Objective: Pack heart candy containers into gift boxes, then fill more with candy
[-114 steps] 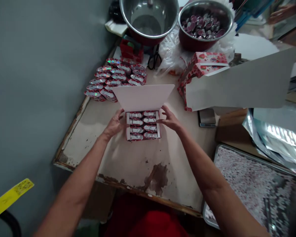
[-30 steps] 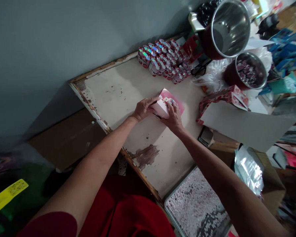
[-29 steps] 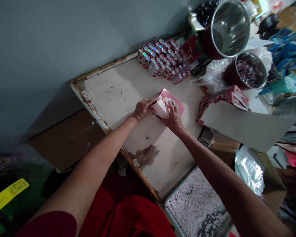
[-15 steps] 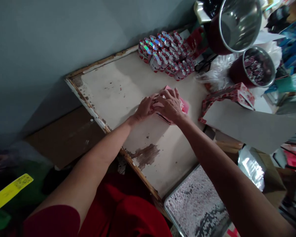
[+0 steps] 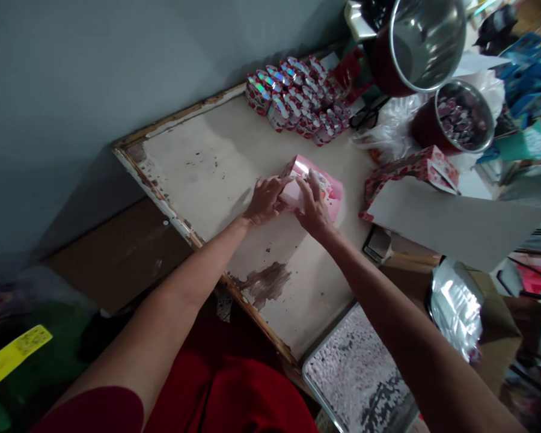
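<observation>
A small pink printed box (image 5: 325, 187) lies on the worn white table (image 5: 216, 150), its lid folded down. My left hand (image 5: 265, 201) grips its near-left end, fingers curled against the side. My right hand (image 5: 312, 204) lies over the top and near edge of the box, fingers pressed on it. Both forearms reach in from the lower part of the view.
A cluster of several foil-topped red cups (image 5: 297, 96) sits at the table's far edge. Behind stand an empty steel bowl (image 5: 426, 39) and a bowl of small pieces (image 5: 464, 117). To the right lie a strawberry-print carton (image 5: 415, 171), grey cardboard (image 5: 455, 219) and a metal tray (image 5: 365, 379).
The box's white lid, open 3.8 s ago over rows of cups, is now folded shut. My right hand slid back from over the top towards the near side; the view swung left.
</observation>
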Available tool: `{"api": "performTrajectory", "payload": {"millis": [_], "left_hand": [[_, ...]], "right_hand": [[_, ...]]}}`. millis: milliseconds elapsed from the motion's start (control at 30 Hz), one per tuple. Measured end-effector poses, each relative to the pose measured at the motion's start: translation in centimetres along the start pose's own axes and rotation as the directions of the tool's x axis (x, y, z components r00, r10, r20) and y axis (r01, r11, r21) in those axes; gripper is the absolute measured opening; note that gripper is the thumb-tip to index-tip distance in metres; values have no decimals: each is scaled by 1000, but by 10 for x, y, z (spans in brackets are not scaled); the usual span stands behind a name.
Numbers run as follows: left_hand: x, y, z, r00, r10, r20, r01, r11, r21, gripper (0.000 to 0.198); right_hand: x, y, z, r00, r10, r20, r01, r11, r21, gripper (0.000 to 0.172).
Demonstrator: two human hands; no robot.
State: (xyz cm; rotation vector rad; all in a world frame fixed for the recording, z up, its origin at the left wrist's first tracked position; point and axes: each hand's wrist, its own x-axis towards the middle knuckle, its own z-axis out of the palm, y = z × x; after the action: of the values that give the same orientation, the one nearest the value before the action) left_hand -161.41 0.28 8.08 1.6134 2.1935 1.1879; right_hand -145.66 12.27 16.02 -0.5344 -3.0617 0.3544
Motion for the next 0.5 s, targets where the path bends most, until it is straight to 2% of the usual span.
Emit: {"api": "performTrajectory", "payload": {"millis": [100, 200, 333, 400, 500], "left_hand": [[8, 20, -12, 999, 9, 38, -12, 996, 86, 58], [16, 47, -17, 1000, 6, 24, -10, 988, 153, 54], [24, 73, -10, 989, 47, 138, -71, 983, 172, 62], [26, 74, -3, 981, 37, 192, -75, 978, 194, 62], [25, 63, 8, 976, 32, 214, -83, 969, 234, 62]], "right_hand": [[-46, 25, 3, 990, 144, -11, -144, 989, -25, 81], [-73, 42, 13, 980, 198, -26, -198, 980, -13, 75], [-75, 51, 21, 978, 195, -79, -195, 981, 3, 74], [-72, 54, 23, 981, 179, -80, -178, 984, 16, 75], [-69, 55, 30, 982, 165, -96, -163, 986, 31, 78]]}}
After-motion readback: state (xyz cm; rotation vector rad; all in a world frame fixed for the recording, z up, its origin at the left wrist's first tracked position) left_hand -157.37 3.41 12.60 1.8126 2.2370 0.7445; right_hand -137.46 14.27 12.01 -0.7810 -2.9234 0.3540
